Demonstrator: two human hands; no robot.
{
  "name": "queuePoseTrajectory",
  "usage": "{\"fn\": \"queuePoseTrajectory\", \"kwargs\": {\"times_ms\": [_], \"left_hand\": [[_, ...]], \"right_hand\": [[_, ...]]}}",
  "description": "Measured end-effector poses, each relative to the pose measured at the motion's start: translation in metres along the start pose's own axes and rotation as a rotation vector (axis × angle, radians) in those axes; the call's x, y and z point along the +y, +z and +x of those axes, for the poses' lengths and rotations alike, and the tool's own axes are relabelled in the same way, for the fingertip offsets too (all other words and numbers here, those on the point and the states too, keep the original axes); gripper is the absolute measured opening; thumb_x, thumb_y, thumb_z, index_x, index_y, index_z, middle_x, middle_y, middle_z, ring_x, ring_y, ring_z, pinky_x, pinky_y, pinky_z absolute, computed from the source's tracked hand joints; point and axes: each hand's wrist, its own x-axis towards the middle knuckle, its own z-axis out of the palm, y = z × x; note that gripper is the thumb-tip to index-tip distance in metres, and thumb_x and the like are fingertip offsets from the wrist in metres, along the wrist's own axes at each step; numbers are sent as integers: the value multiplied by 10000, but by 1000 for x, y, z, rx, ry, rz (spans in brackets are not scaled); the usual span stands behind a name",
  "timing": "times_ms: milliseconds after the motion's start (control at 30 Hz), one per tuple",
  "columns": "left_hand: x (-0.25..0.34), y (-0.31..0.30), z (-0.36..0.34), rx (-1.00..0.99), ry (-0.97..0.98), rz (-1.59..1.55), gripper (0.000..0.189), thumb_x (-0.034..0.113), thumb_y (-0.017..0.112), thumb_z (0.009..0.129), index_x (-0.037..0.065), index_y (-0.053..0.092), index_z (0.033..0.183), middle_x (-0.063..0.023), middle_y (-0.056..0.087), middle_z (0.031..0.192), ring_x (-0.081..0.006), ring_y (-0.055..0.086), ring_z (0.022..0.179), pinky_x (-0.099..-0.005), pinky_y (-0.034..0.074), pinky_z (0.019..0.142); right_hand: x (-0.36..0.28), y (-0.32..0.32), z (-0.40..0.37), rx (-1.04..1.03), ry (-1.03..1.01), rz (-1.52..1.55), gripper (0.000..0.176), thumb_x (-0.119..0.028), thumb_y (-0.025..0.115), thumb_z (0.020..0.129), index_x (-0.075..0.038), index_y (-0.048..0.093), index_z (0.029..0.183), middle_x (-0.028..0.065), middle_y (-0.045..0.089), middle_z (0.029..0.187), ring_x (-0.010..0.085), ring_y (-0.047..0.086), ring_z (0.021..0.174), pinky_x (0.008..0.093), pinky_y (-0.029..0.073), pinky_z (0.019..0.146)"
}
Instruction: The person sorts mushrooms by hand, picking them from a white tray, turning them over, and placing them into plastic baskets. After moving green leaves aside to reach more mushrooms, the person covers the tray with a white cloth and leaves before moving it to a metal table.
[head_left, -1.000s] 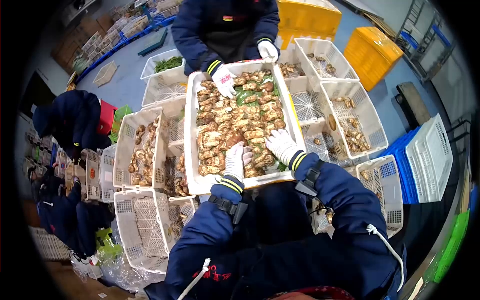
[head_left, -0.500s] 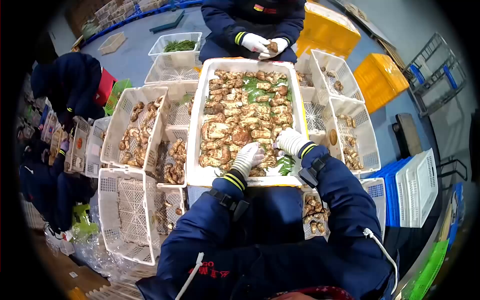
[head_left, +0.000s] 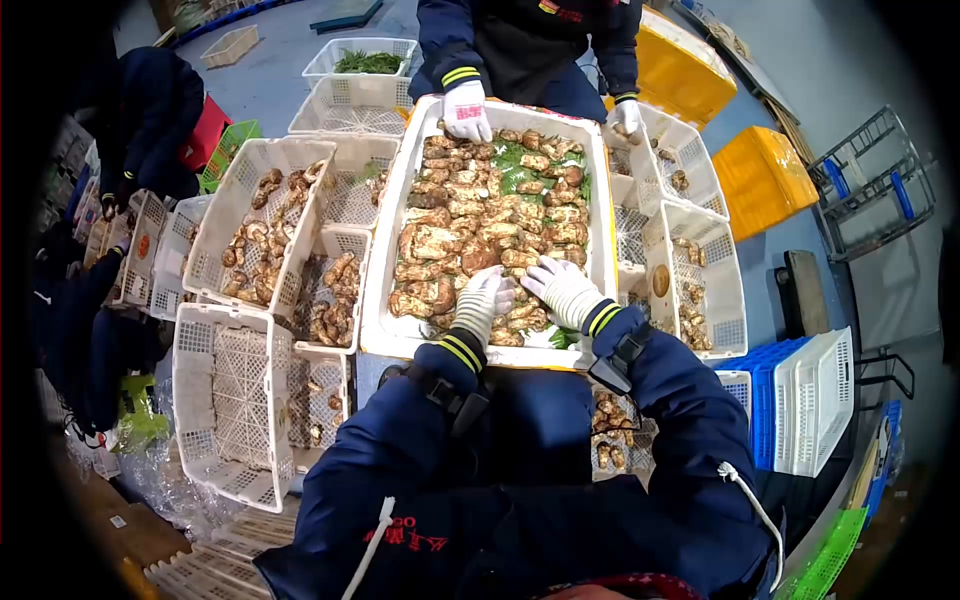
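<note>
A white foam box stands before me, lined with green fern leaves and filled with rows of brown and cream mushrooms. Both my hands wear white striped gloves and rest on the mushrooms in its near part. My left hand lies over them with its fingers stretched forward. To its right, my right hand is open, fingers extended toward the left hand and touching mushrooms. What lies under both palms is hidden.
A co-worker's gloved hand touches the box's far edge; their other glove is by the right crates. White plastic crates flank the box, several holding mushrooms. Yellow-wrapped boxes and a metal trolley are at right.
My right hand has shifted left and its fingers have spread over the mushrooms. Across the box, the co-worker's hands have parted, one coming to the box's far edge. The camera view has shifted slightly.
</note>
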Motion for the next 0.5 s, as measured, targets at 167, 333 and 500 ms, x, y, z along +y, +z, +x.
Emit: {"fn": "queuePoseTrajectory", "kwargs": {"times_ms": [167,333,500], "left_hand": [[3,5,-2,1,-37,16,368,285,587,995,82,575,1302,-124,680,1129,-244,689,926,-346,564,775],[2,1,2,-36,-51,1,358,287,598,993,82,582,1286,-123,677,1112,-238,682,925,-343,567,771],[-3,0,2,-35,-26,-7,373,276,594,997,71,562,1307,-137,670,1131,-254,679,921,-354,569,787]], "right_hand": [[-5,9,4,22,65,-54,841,-250,801,708,-119,417,1445,116,446,1451,332,378,1382,471,325,1131],[14,-3,3,76,119,-11,1078,-365,891,568,-115,368,1477,123,431,1472,344,362,1397,482,316,1140],[37,-23,-17,752,453,241,666,-125,750,738,-32,492,1345,237,581,1236,411,561,1137,457,463,1005]]}}
